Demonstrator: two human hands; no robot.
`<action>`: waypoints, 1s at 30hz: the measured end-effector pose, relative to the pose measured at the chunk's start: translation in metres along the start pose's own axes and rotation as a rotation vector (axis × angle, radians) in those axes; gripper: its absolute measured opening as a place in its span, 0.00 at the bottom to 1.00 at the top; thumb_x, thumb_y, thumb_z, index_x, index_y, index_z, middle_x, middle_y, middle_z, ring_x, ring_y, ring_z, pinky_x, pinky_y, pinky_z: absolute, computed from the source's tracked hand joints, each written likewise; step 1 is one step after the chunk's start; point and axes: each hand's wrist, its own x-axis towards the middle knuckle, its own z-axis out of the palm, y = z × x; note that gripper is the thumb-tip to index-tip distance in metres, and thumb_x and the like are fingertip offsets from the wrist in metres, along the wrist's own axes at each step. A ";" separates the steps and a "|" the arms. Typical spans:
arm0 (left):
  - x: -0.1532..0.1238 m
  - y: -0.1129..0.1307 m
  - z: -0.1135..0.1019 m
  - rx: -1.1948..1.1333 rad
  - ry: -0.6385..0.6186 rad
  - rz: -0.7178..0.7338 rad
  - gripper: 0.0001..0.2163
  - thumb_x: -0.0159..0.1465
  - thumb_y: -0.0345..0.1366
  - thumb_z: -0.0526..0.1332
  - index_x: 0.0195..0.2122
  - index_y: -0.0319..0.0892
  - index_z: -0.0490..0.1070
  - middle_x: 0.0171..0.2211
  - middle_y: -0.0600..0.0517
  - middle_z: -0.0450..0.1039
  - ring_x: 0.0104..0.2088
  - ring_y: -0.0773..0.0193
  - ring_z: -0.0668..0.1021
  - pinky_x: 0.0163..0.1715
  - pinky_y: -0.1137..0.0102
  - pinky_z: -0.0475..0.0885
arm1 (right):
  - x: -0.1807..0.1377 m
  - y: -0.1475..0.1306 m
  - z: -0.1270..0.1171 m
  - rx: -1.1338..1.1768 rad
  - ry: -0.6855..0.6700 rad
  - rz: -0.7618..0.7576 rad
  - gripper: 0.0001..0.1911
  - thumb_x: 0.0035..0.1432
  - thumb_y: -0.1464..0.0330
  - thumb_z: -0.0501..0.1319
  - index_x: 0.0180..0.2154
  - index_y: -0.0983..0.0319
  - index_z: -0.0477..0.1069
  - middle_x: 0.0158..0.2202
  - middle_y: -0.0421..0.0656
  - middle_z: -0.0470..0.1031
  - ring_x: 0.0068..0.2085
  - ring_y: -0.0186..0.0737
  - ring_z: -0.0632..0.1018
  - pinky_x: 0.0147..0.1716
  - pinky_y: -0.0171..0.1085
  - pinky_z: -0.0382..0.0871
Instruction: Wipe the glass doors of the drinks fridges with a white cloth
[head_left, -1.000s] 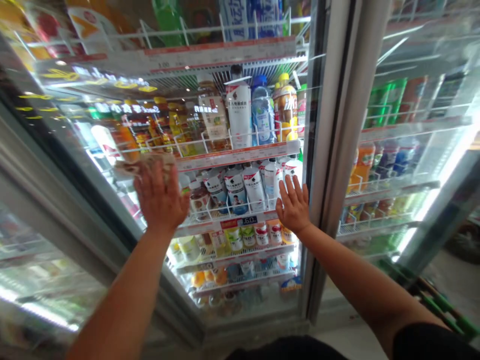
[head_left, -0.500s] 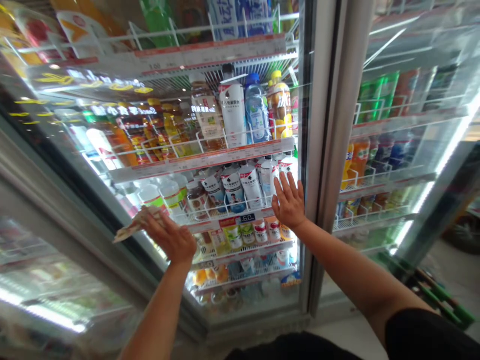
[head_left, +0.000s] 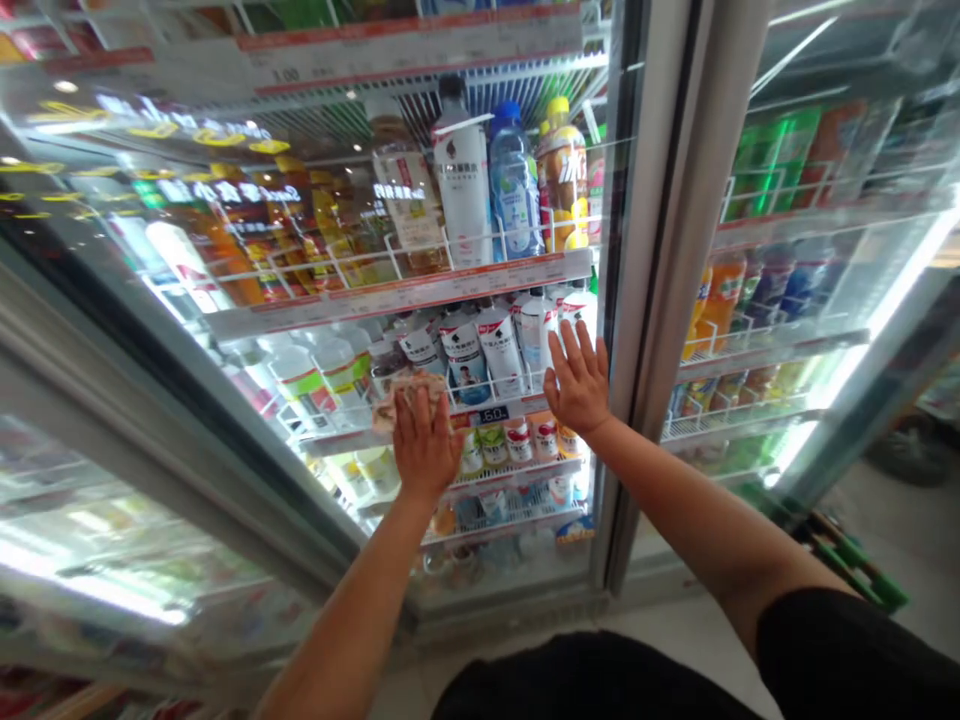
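My left hand (head_left: 426, 455) presses a light, crumpled cloth (head_left: 387, 412) against the glass door (head_left: 517, 588) of a lit drinks fridge. The cloth sticks out above and to the left of the fingers. Flat on the same glass, near its right edge, rests my right hand (head_left: 579, 388) with fingers spread and nothing in it. Behind the glass, white-labelled bottles (head_left: 466, 355) stand on a wire shelf between the hands. Part of the cloth is hidden under my left palm.
A silver door frame (head_left: 660, 250) runs down to the right of my right hand. Beyond it is another glass door with orange bottles (head_left: 726, 300) inside. A green crate (head_left: 855, 560) sits on the floor at the lower right. Shop lights reflect in the glass.
My left hand has slid right across the glass with the cloth, closer to my right hand. My right hand stays at the same place on the door. The view has tilted slightly down.
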 end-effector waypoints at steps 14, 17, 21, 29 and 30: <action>0.018 0.037 0.016 -0.071 -0.067 0.113 0.33 0.70 0.42 0.56 0.73 0.47 0.45 0.70 0.42 0.53 0.73 0.48 0.45 0.68 0.45 0.56 | 0.003 -0.002 0.000 -0.065 0.037 -0.026 0.35 0.67 0.67 0.51 0.72 0.59 0.46 0.71 0.47 0.56 0.74 0.46 0.52 0.72 0.52 0.45; 0.061 0.030 0.005 -0.112 0.076 0.048 0.35 0.71 0.44 0.55 0.74 0.44 0.38 0.73 0.42 0.42 0.73 0.46 0.38 0.69 0.43 0.47 | 0.002 -0.002 0.000 -0.051 0.035 -0.014 0.36 0.67 0.67 0.52 0.72 0.59 0.45 0.71 0.47 0.56 0.74 0.46 0.52 0.73 0.52 0.44; 0.060 0.050 0.008 -0.096 -0.020 0.138 0.35 0.70 0.47 0.55 0.74 0.44 0.41 0.73 0.45 0.44 0.73 0.46 0.41 0.70 0.48 0.48 | 0.004 -0.002 -0.001 -0.081 0.046 -0.029 0.35 0.66 0.68 0.52 0.72 0.60 0.47 0.71 0.47 0.58 0.74 0.46 0.52 0.73 0.51 0.44; -0.005 0.022 0.019 0.013 -0.083 0.187 0.30 0.71 0.43 0.55 0.72 0.47 0.48 0.71 0.44 0.53 0.72 0.50 0.53 0.69 0.52 0.51 | 0.006 -0.003 -0.003 -0.072 0.128 -0.064 0.37 0.65 0.69 0.53 0.72 0.62 0.44 0.70 0.48 0.59 0.74 0.45 0.51 0.73 0.50 0.45; -0.001 0.007 0.014 0.034 -0.026 0.122 0.32 0.71 0.43 0.55 0.73 0.45 0.45 0.72 0.42 0.48 0.73 0.47 0.48 0.70 0.49 0.50 | 0.006 -0.003 -0.003 -0.071 0.121 -0.057 0.37 0.65 0.69 0.53 0.73 0.61 0.44 0.71 0.48 0.58 0.74 0.45 0.52 0.72 0.50 0.45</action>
